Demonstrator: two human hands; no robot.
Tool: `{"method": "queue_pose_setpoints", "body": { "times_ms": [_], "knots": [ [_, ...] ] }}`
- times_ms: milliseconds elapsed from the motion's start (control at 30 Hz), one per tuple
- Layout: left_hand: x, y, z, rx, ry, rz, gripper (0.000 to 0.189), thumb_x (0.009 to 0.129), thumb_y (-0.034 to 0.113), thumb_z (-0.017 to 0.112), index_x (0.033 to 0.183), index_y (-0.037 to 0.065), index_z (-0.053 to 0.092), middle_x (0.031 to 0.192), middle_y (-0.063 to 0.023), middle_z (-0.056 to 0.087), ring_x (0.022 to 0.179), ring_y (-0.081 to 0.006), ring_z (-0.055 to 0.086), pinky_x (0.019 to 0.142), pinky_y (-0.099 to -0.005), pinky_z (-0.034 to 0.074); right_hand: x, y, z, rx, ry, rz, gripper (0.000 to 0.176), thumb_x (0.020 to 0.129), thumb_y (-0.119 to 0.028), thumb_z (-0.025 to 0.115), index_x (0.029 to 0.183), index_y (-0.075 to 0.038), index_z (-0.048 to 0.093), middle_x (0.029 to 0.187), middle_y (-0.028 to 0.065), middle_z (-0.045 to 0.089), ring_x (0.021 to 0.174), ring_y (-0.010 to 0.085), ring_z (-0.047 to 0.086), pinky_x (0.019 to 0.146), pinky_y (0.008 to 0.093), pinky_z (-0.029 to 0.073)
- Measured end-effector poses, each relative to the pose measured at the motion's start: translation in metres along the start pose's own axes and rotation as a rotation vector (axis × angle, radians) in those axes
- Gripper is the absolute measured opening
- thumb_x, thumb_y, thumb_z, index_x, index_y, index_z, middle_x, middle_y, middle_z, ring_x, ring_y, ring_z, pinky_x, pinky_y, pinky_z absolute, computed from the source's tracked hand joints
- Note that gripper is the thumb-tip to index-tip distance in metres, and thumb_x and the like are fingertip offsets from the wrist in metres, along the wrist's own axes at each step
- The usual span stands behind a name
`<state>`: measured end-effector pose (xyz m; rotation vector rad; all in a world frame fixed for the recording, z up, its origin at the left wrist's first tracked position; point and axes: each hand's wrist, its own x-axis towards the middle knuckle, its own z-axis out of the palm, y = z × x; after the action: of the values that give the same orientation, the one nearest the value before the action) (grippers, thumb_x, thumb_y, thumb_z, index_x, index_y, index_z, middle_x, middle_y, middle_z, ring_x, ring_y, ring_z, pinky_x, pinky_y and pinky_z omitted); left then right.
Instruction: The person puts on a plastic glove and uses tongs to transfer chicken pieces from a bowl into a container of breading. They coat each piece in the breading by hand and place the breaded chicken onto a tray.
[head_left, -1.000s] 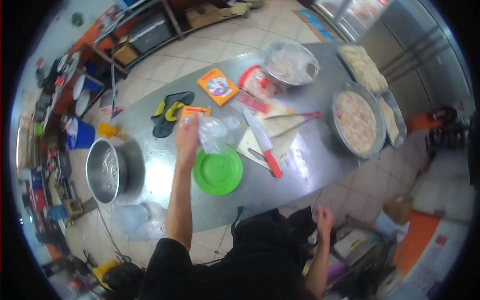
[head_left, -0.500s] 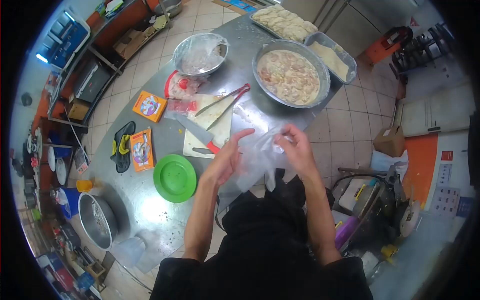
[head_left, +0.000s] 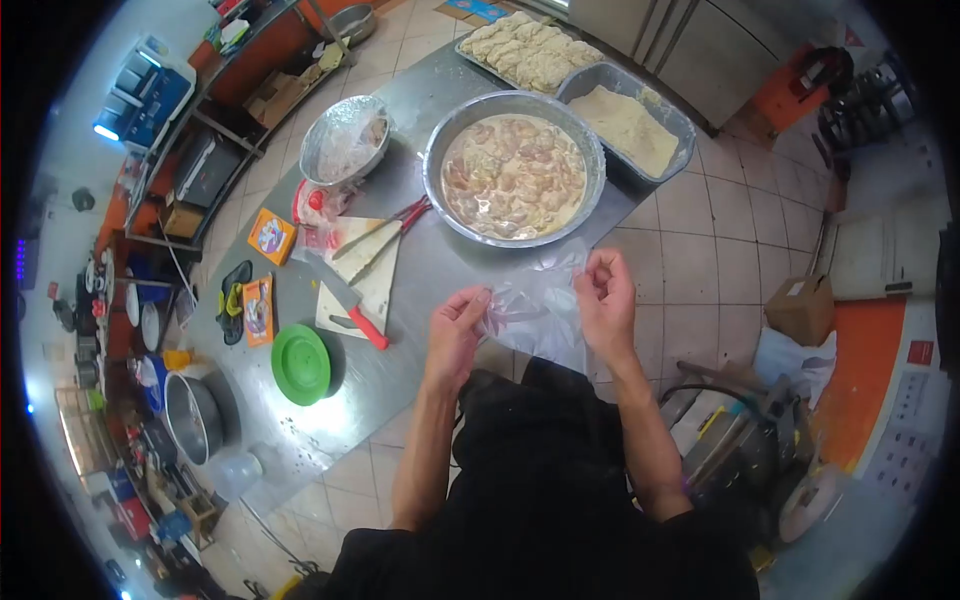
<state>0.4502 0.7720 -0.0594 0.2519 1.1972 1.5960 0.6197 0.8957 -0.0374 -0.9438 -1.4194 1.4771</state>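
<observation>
A thin clear plastic bag [head_left: 545, 315] is stretched between my two hands over the table's near edge. My left hand [head_left: 458, 330] pinches its left side, and my right hand [head_left: 607, 300] grips its upper right side. Just beyond the hands stands a large metal bowl [head_left: 515, 168] full of pieces in pale batter. Left of the bag, a red-handled knife [head_left: 352, 305] and red-handled tongs [head_left: 385, 238] lie on a white cutting board [head_left: 372, 275].
On the metal table [head_left: 400, 330] are a green plate [head_left: 300, 365], orange boxes [head_left: 258, 308] and a plastic-covered bowl [head_left: 347, 140]. At the far end are a tray of flour [head_left: 625, 130] and a tray of coated pieces [head_left: 527, 50]. A cardboard box [head_left: 800, 308] sits on the floor at right.
My left hand has closed on the bag, which is now spread wider between both hands. The view has shifted right, so the table things appear further left.
</observation>
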Motion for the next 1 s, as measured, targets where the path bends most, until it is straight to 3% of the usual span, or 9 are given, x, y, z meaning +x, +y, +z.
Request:
{"method": "queue_pose_setpoints", "body": {
  "times_ms": [167,267,333,367,433,633,833,900,1000],
  "knots": [
    [0.001,-0.024,0.021,0.031,0.090,0.038,0.019,0.097,0.022,0.064,0.090,0.005,0.063,0.085,-0.0036,0.067,0.074,-0.0100,0.061,0.070,-0.0266,0.051,0.027,-0.001,-0.055,-0.088,-0.103,0.178,0.009,0.096,-0.006,0.060,0.101,-0.005,0.053,0.074,-0.0040,0.050,0.060,0.0005,0.040,0.051,0.0202,0.031],
    [-0.003,-0.022,0.044,0.116,0.164,0.067,0.021,0.095,0.021,0.069,0.082,0.008,0.058,0.081,-0.0030,0.065,0.072,-0.0089,0.060,0.069,-0.0257,0.050,0.035,-0.003,-0.069,-0.084,-0.004,0.156,0.015,0.094,-0.008,0.063,0.107,-0.003,0.056,0.076,0.0009,0.057,0.062,0.0080,0.049,0.056,0.0245,0.041],
    [-0.004,-0.024,0.057,0.182,0.213,0.096,0.023,0.093,0.019,0.071,0.079,0.009,0.056,0.080,-0.0025,0.064,0.071,-0.0084,0.060,0.068,-0.0254,0.050,0.038,-0.021,-0.071,-0.650,0.228,-0.500,0.020,0.088,-0.008,0.070,0.105,-0.003,0.060,0.083,0.0071,0.064,0.071,0.0192,0.059,0.067,0.0325,0.048],
    [-0.004,-0.026,0.063,0.182,0.209,0.131,0.023,0.092,0.017,0.072,0.079,0.010,0.055,0.079,-0.0017,0.064,0.070,-0.0083,0.060,0.067,-0.0248,0.050,0.033,-0.032,-0.070,-0.643,0.219,-0.501,0.020,0.088,-0.008,0.070,0.105,-0.003,0.060,0.083,0.0071,0.064,0.071,0.0192,0.059,0.067,0.0325,0.048],
    [-0.007,-0.025,0.076,0.187,0.203,0.164,0.023,0.090,0.016,0.073,0.080,0.010,0.054,0.079,-0.0009,0.063,0.070,-0.0081,0.060,0.067,-0.0242,0.049,0.018,-0.053,-0.063,-0.392,-0.322,-0.270,0.023,0.080,-0.010,0.076,0.098,-0.001,0.065,0.090,0.0103,0.066,0.081,0.0258,0.063,0.075,0.0378,0.048],
    [-0.022,0.008,0.109,-0.029,0.036,0.105,0.026,0.084,0.006,0.078,0.076,0.010,0.054,0.075,-0.0004,0.062,0.069,-0.0065,0.058,0.065,-0.0236,0.046,0.023,-0.064,-0.045,-0.190,-0.564,-0.347,0.019,0.077,-0.010,0.079,0.090,-0.001,0.069,0.093,0.0107,0.069,0.082,0.0251,0.065,0.077,0.0361,0.049],
    [-0.041,0.052,0.121,0.141,0.051,0.331,0.021,0.085,0.002,0.076,0.080,0.007,0.056,0.082,-0.0019,0.064,0.076,-0.0075,0.061,0.072,-0.0239,0.050,0.026,-0.084,-0.034,-0.005,-0.351,-0.301,0.011,0.082,-0.004,0.074,0.090,0.000,0.069,0.089,0.0095,0.069,0.085,0.0209,0.065,0.079,0.0311,0.049],
    [-0.046,0.065,0.122,0.235,0.187,0.406,0.019,0.086,0.007,0.074,0.082,0.006,0.056,0.083,-0.0047,0.065,0.079,-0.0146,0.065,0.076,-0.0287,0.050,0.025,-0.088,-0.029,0.080,-0.285,-0.286,0.009,0.083,-0.002,0.073,0.090,0.000,0.069,0.089,0.0095,0.069,0.085,0.0201,0.065,0.079,0.0303,0.049],
    [-0.055,0.083,0.117,0.294,0.142,0.370,0.014,0.087,0.008,0.073,0.091,0.003,0.061,0.087,-0.0068,0.067,0.087,-0.0178,0.068,0.084,-0.0313,0.051,0.024,-0.103,-0.022,0.061,-0.230,-0.342,0.009,0.082,0.001,0.072,0.091,-0.001,0.069,0.090,0.0099,0.070,0.086,0.0201,0.066,0.078,0.0297,0.050]
  ]
}}
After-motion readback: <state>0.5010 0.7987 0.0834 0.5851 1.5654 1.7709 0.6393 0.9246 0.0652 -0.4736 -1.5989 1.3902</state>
